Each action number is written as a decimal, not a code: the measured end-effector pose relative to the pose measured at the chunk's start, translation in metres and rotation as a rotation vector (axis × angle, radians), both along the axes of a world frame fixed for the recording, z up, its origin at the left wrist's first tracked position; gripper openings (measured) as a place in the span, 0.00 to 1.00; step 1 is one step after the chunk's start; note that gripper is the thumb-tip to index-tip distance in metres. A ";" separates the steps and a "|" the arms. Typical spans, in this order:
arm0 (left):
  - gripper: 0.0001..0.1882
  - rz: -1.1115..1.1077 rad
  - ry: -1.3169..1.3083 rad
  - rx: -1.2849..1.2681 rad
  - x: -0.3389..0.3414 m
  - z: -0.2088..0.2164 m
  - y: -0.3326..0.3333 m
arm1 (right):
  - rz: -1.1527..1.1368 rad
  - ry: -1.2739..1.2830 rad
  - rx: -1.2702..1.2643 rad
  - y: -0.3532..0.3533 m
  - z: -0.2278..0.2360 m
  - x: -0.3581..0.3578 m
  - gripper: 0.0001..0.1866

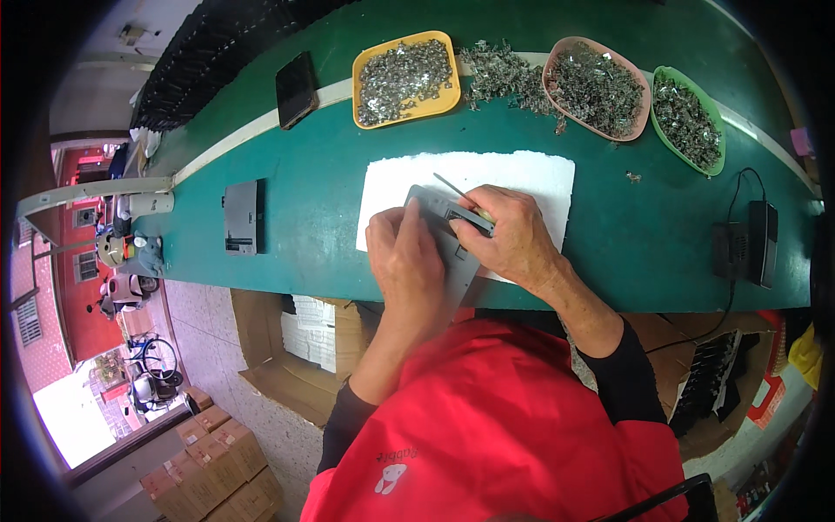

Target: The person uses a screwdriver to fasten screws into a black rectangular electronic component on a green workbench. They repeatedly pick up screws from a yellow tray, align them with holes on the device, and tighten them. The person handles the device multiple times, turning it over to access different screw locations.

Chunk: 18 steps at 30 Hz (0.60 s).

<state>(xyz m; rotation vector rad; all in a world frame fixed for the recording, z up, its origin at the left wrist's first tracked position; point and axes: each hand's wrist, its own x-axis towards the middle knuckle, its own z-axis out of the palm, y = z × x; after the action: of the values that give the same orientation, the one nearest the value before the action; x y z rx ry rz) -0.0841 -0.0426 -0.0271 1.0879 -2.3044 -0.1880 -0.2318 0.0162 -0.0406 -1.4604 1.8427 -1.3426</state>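
My left hand (405, 261) is closed around a flat grey plastic housing (461, 271), with its fingertips along the upper left edge. The housing is tilted above a white foam sheet (548, 187) on the green table. In my right hand (519, 233) is a thin rod-like metal tool (450, 185), gripped near its lower end and pointing up to the left. My right thumb presses near a dark slot at the housing's upper right. The fingers partly cover the slot, so what lies in it cannot be made out.
Small metal parts fill a yellow tray (358, 87), a pink tray (646, 109) and a green tray (720, 143); a loose heap (497, 71) lies between. A phone (297, 90), a dark plastic housing (244, 217) and a corded black device (763, 244) are around. Cardboard boxes (252, 348) stand below.
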 end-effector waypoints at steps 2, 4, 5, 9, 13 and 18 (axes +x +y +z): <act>0.15 0.000 0.055 0.014 0.002 -0.002 0.001 | -0.001 -0.024 -0.031 -0.001 0.001 0.001 0.10; 0.13 0.009 0.111 0.054 0.004 -0.003 0.000 | -0.003 -0.077 -0.092 -0.002 0.005 0.002 0.11; 0.13 0.019 0.140 0.101 0.006 -0.003 -0.001 | 0.007 -0.063 -0.058 -0.001 0.005 0.002 0.10; 0.09 0.029 0.202 0.182 0.013 -0.005 -0.020 | 0.032 -0.033 0.025 0.000 0.005 -0.002 0.10; 0.06 0.044 0.125 0.305 0.008 0.010 -0.032 | 0.033 -0.066 0.041 0.001 0.004 -0.002 0.10; 0.08 0.106 0.067 0.430 0.005 0.013 -0.037 | 0.034 -0.032 -0.010 0.001 0.002 -0.002 0.10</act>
<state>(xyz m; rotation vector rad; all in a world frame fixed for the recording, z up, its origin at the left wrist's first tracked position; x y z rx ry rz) -0.0790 -0.0794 -0.0141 1.3830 -2.1921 -0.6916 -0.2335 0.0172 -0.0384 -1.4601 1.7862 -1.3531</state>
